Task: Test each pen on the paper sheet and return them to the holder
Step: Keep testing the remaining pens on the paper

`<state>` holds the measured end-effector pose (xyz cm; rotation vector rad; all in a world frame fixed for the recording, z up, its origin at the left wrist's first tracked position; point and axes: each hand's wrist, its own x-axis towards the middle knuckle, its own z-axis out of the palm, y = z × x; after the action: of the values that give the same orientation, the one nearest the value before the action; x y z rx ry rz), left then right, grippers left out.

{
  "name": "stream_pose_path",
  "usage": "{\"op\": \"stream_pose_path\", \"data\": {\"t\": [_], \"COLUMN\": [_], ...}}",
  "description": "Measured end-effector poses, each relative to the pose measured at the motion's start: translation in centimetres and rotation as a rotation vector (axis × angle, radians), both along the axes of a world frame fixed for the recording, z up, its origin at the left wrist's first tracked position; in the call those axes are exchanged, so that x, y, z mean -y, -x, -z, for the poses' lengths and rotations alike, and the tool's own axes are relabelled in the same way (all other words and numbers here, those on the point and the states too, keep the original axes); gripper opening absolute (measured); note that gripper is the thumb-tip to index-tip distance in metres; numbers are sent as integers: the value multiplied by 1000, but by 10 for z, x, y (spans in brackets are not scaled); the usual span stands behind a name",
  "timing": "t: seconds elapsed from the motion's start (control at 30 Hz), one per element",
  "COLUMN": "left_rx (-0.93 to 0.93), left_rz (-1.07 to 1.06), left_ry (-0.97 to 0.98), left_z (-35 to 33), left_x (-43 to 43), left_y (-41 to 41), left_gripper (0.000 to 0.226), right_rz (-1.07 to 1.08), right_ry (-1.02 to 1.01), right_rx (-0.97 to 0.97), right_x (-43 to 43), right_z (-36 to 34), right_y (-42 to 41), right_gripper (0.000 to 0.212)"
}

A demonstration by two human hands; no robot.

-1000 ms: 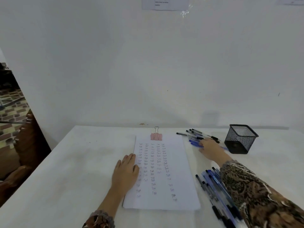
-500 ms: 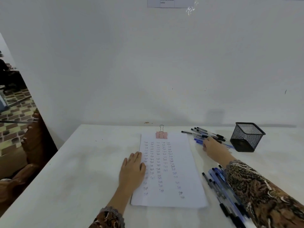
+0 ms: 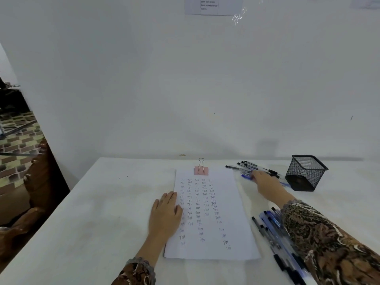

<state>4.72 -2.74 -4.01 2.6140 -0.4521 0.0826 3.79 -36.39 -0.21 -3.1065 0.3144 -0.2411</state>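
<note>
Left hand [image 3: 166, 212] is lying flat, fingers straight, on the left edge of the paper sheet [image 3: 236, 202]. It is probably pinning the sheet so it does not slide under a pen stroke. The pink binder clip [image 3: 201, 170] is gripping the top edge, so these are likely several sheets.

Right hand [image 3: 265, 182] is reaching over the far pen cluster [image 3: 244, 163], fingertips among the barrels. I cannot tell whether it is pinching one.

The mesh holder [image 3: 304, 173] is standing just beside that cluster, with no pens sticking out of it.

A second pen pile [image 3: 267, 229] is lying by the right forearm on the white surface [image 3: 102, 202]. The two piles are presumably separating tested from untested pens, though I cannot tell which is which.

The sheet is carrying columns of scribbled test marks, so testing looks well advanced and the return to the holder not yet begun.
</note>
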Motion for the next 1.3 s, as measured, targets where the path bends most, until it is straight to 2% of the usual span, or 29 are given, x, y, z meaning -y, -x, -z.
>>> {"op": "stream_pose_path", "data": {"t": [0.03, 0.1, 0.17, 0.23, 0.27, 0.4, 0.57, 0.6, 0.67, 0.77, 0.87, 0.93, 1.0, 1.07, 1.2, 1.3], "left_rx": [-1, -1, 2, 7, 8, 10, -11, -27, -61, -100, -85, -55, -49, -43, -28, -27], "left_rz": [0, -1, 0, -1, -2, -2, 9, 14, 24, 30, 25, 15, 10, 10, -1, -1], "left_ry": [1, -3, -6, -4, 0, -11, -50, -57, -80, -111, -131, -131, -101, -86, -86, -82], "left_z": [0, 1, 2, 2, 2, 2, 1, 0, -2, -6, -5, -3, 0, 1, 3, 3], "left_x": [0, 0, 0, 0, 0, 0, 0, 0, 2, 4, 4, 4, 4, 4, 4, 4], "left_y": [0, 0, 1, 1, 2, 2, -1, -2, -4, -7, -7, -6, -6, -6, -8, -8], "left_gripper": [50, 50, 50, 50, 50, 50, 50, 51, 52, 53, 53, 53, 52, 52, 52, 52], "right_rz": [-16, -40, -60, -106, -149, -239, -118, -112, -66, 34, 127, 172, 194, 229, 150, 107], "right_ry": [-217, -781, -1372, -1786, -1924, -2337, -2653, -2708, -2751, -2666, -2507, -2449, -2461, -2347, -2124, -1859], "right_rx": [102, 291, 358, 371, 407, 611, 792, 804, 791, 712, 605, 578, 612, 614, 568, 526], "right_x": [-6, -24, -48, -67, -74, -94, -105, -106, -103, -98, -91, -89, -88, -84, -79, -78], "right_z": [-8, -32, -57, -73, -74, -63, -37, -33, -30, -28, -19, -17, -15, -9, 2, 3], "right_y": [0, 1, 5, 11, 13, 19, 25, 25, 21, 8, -8, -15, -22, -30, -43, -51], "right_gripper": [18, 19, 39, 54, 54, 26, 23, 30, 41, 35, 60, 65, 45, 24, 26, 30]}}
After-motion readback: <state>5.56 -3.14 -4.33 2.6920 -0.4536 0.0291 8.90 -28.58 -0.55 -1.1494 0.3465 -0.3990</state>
